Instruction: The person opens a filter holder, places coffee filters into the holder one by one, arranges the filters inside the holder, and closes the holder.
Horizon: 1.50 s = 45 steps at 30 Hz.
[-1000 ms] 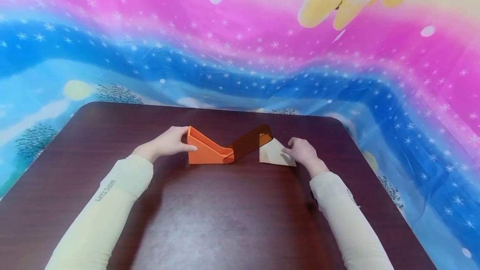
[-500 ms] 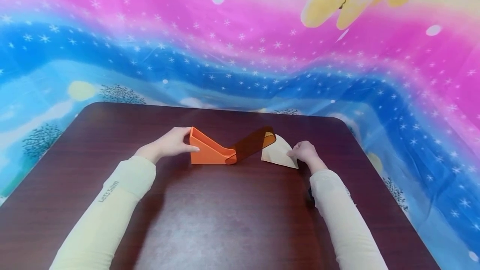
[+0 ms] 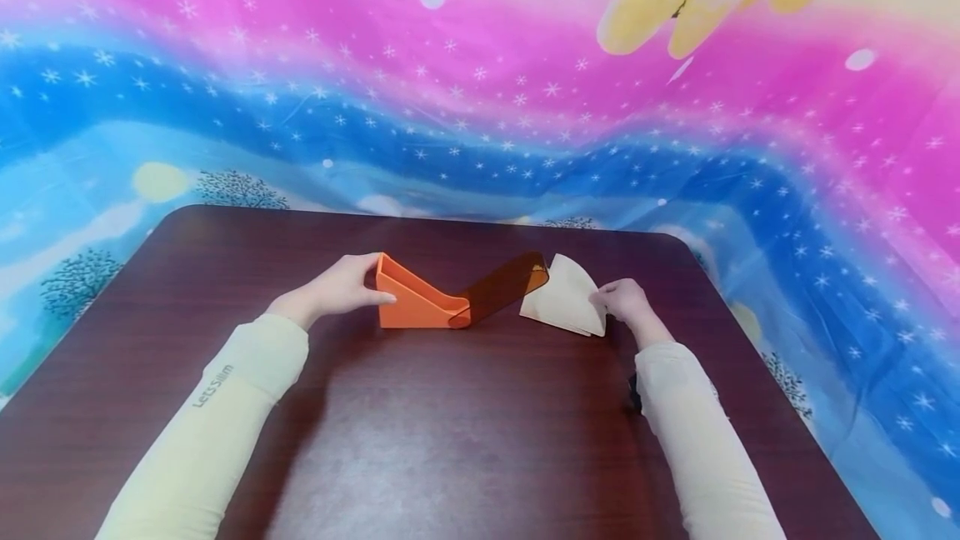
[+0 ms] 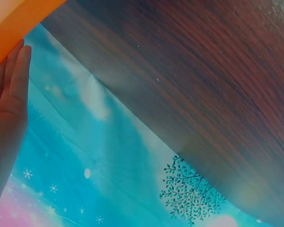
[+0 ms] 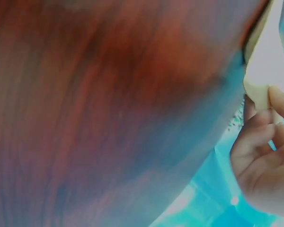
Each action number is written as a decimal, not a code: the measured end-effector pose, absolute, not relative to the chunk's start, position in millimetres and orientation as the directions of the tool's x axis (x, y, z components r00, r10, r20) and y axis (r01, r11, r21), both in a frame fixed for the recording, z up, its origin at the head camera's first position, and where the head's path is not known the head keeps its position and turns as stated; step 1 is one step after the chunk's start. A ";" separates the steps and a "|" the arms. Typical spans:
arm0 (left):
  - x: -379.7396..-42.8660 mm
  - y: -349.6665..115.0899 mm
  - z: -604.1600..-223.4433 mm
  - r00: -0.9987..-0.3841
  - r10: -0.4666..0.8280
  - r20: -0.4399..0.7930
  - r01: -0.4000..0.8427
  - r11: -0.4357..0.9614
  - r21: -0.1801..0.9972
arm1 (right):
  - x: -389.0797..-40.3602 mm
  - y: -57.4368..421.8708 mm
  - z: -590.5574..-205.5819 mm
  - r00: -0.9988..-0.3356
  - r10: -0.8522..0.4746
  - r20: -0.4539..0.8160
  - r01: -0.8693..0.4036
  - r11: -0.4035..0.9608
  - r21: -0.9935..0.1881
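Observation:
An orange coffee filter holder [image 3: 416, 300] stands on the table, its translucent brown lid [image 3: 498, 288] swung out to the right. My left hand [image 3: 341, 286] grips the holder's tall left end, thumb on the front side. In the left wrist view, fingers [image 4: 20, 71] lie along the orange wall [image 4: 14, 30]. Just right of the lid's raised end are cream, fan-shaped paper coffee filters [image 3: 566, 298], upright with lower edges close to the tabletop. My right hand [image 3: 626, 304] pinches them at their right edge. The right wrist view shows thumb and fingers [image 5: 260, 135] around the paper [image 5: 267, 71].
The dark wood-grain table [image 3: 450, 432] has rounded far corners. Behind it and along its sides hangs a colourful printed cloth [image 3: 480, 107] with snowflakes and trees. Light glares on the tabletop's near middle.
My right hand has pinched the coffee filters and drawn them a little to the right, out from behind the lid's end. The left hand and holder stay in place.

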State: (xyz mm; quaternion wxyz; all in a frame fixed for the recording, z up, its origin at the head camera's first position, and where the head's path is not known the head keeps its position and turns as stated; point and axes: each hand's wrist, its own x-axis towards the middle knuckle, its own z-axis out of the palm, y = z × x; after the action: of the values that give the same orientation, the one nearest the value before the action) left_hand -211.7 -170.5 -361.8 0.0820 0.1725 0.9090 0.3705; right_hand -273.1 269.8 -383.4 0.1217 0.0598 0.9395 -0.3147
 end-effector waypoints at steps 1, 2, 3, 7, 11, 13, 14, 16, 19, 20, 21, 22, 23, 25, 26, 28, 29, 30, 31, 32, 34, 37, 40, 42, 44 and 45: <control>-212.0 -170.7 -362.2 -0.927 0.375 -0.019 0.253 0.662 0.706 | -272.7 271.7 -381.2 -0.965 0.025 -0.262 0.183 0.781 -0.598; -212.3 -170.9 -362.5 -0.927 0.374 -0.017 0.253 0.658 0.709 | -271.9 273.4 -378.4 -0.968 0.010 -0.253 0.171 0.762 -0.625; -212.8 -171.1 -363.0 -0.928 0.373 -0.014 0.254 0.658 0.709 | -271.2 275.0 -375.4 -0.971 -0.005 -0.240 0.157 0.743 -0.651; -214.0 -172.1 -363.7 -0.931 0.365 -0.009 0.255 0.668 0.699 | -268.0 280.1 -361.1 -0.985 -0.048 -0.166 0.088 0.688 -0.720; -214.3 -172.4 -363.7 -0.929 0.370 -0.003 0.267 0.674 0.689 | -263.1 281.8 -342.3 -0.998 -0.046 -0.048 0.003 0.690 -0.724; -214.6 -171.8 -363.8 -0.929 0.371 -0.002 0.268 0.673 0.689 | -259.9 281.8 -331.3 -0.999 -0.044 -0.001 -0.030 0.688 -0.725; -214.8 -171.5 -364.0 -0.929 0.370 -0.002 0.267 0.673 0.690 | -257.7 281.5 -325.3 -0.999 -0.042 0.018 -0.042 0.691 -0.721; -215.2 -170.9 -364.6 -0.929 0.370 0.001 0.267 0.668 0.694 | -253.4 279.8 -312.4 -0.998 -0.045 0.047 -0.065 0.691 -0.719; -215.4 -170.1 -365.1 -0.931 0.364 0.007 0.265 0.665 0.698 | -247.5 275.1 -292.9 -0.994 -0.061 0.092 -0.109 0.685 -0.721; -215.3 -169.9 -365.0 -0.932 0.363 0.011 0.267 0.664 0.698 | -245.7 272.7 -286.7 -0.992 -0.066 0.108 -0.124 0.682 -0.721; -215.2 -169.7 -365.0 -0.932 0.363 0.016 0.270 0.664 0.697 | -244.0 270.2 -281.1 -0.989 -0.072 0.126 -0.141 0.676 -0.723; -215.1 -169.4 -364.9 -0.932 0.362 0.021 0.274 0.664 0.696 | -242.4 267.5 -276.0 -0.987 -0.078 0.142 -0.157 0.670 -0.725; -215.0 -169.2 -364.8 -0.932 0.362 0.026 0.277 0.664 0.694 | -240.9 264.7 -271.5 -0.984 -0.083 0.157 -0.172 0.667 -0.725; -214.9 -168.8 -365.0 -0.931 0.362 0.034 0.283 0.663 0.693 | -238.0 258.8 -264.1 -0.979 -0.091 0.184 -0.198 0.662 -0.723; -214.9 -168.6 -365.2 -0.931 0.363 0.034 0.283 0.662 0.694 | -236.6 255.8 -261.1 -0.976 -0.098 0.195 -0.211 0.658 -0.723; -214.8 -168.3 -365.8 -0.930 0.365 0.035 0.284 0.659 0.697 | -234.2 250.1 -256.4 -0.971 -0.110 0.210 -0.230 0.655 -0.719; -214.8 -168.1 -366.1 -0.930 0.366 0.034 0.284 0.656 0.700 | -233.2 247.5 -254.5 -0.969 -0.118 0.218 -0.241 0.655 -0.716; -214.9 -167.9 -366.4 -0.930 0.366 0.033 0.283 0.653 0.702 | -232.3 245.0 -252.8 -0.967 -0.124 0.222 -0.248 0.651 -0.717; -214.9 -167.8 -366.5 -0.929 0.368 0.035 0.284 0.650 0.705 | -231.4 242.6 -251.0 -0.966 -0.131 0.225 -0.255 0.647 -0.719; -214.7 -167.7 -366.5 -0.930 0.367 0.034 0.282 0.648 0.707 | -230.3 240.1 -249.2 -0.964 -0.137 0.227 -0.261 0.643 -0.720; -214.6 -167.6 -366.3 -0.930 0.366 0.038 0.283 0.646 0.709 | -228.8 235.1 -245.7 -0.961 -0.150 0.230 -0.272 0.643 -0.716; -214.4 -167.5 -365.5 -0.931 0.362 0.038 0.280 0.648 0.708 | -227.4 227.4 -241.1 -0.958 -0.169 0.232 -0.285 0.648 -0.706; -214.2 -167.3 -364.8 -0.934 0.356 0.032 0.273 0.653 0.707 | -227.6 219.7 -239.3 -0.957 -0.179 0.229 -0.289 0.660 -0.693; -214.0 -167.4 -364.6 -0.935 0.353 0.029 0.269 0.655 0.706 | -227.9 214.8 -239.0 -0.956 -0.187 0.226 -0.293 0.665 -0.687; -213.8 -167.2 -364.4 -0.936 0.351 0.027 0.266 0.655 0.707 | -228.0 210.3 -238.9 -0.956 -0.195 0.221 -0.295 0.666 -0.685; -213.7 -167.2 -364.2 -0.936 0.350 0.026 0.264 0.654 0.709 | -228.0 208.1 -238.9 -0.955 -0.201 0.218 -0.296 0.668 -0.683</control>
State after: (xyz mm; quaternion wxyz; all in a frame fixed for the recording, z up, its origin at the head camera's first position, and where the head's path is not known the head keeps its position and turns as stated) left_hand -213.7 -167.2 -364.2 0.0566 0.1693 0.9077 0.3797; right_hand -228.0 208.1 -238.9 -0.0623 -0.1364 0.9111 -0.3840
